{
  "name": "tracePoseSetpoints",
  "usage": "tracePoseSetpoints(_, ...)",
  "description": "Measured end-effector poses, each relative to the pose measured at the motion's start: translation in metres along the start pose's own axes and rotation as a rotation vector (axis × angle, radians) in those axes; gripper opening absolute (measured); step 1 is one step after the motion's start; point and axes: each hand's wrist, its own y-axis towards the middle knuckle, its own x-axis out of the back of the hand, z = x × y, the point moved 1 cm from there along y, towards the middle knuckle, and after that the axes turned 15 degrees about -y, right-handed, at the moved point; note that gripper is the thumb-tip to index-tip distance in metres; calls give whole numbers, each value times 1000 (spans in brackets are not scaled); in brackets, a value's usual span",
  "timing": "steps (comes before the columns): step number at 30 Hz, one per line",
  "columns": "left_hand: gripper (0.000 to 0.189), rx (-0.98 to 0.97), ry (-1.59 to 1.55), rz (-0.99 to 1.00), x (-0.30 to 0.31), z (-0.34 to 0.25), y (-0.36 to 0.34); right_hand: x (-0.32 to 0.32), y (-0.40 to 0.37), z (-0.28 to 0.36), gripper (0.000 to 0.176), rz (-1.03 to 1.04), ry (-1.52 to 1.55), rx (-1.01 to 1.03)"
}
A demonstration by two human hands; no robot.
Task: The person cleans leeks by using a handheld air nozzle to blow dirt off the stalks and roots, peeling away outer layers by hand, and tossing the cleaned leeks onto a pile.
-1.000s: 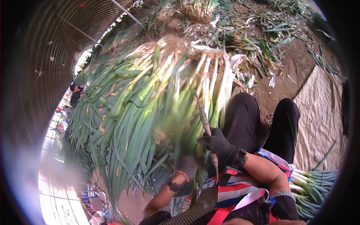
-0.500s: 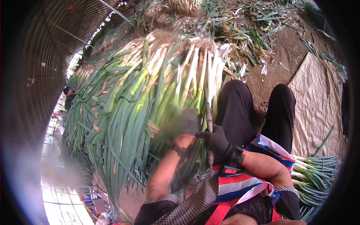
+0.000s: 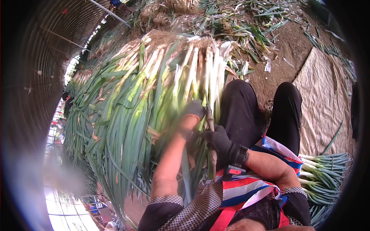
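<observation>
A wide pile of long green onions [image 3: 131, 111] lies to the left, white root ends at the top and green leaves hanging down. My left hand [image 3: 194, 111], in a dark glove, reaches onto the stalks at the pile's right side; its fingers are hidden and blurred. In my right hand [image 3: 221, 141], gloved too and closed, is a thin brown rod-like tool [image 3: 211, 123], held upright beside the stalks and in front of my thigh. The tool's tip near the leeks is hard to make out.
A beige cloth [image 3: 318, 104] is spread on the soil at the right. Below it lie trimmed green onions [image 3: 323, 175]. Loose leaf scraps [image 3: 250, 29] cover the ground at the top. Curved netting [image 3: 42, 77] rises at the far left.
My left hand has moved up along the stalks, away from my right hand. My right hand has shifted slightly left with the tool. The view has shifted a little.
</observation>
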Motion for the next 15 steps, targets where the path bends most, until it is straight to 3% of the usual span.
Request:
tracePoseSetpoints(1, 19, 13, 59, 46, -1, -2, 2, 3, 7, -1, 17, -25, 21, -2)
tracePoseSetpoints(3, 23, -230, 154, 21, 0, 10, -17, 10, 25, -5, 18, -74, 66, -3)
tracePoseSetpoints(5, 30, -225, 213, 36, -10, 32, -35, 14, 33, -3, 19, -73, 55, 33)
tracePoseSetpoints(6, 35, -100, 223, 62, -20, 46, -38, 15, 38, -2, 19, -70, 48, 50)
tracePoseSetpoints(8, 40, -47, 231, -12, -28, 59, -55, 18, 52, -10, 17, -48, -10, 54)
tracePoseSetpoints(11, 41, -183, 249, -217, -34, 56, -78, 18, 72, -12, 18, -19, -1, 46)
tracePoseSetpoints(15, 51, -300, 266, -299, -31, 44, -93, 19, 84, 14, 22, -119, -74, -4)
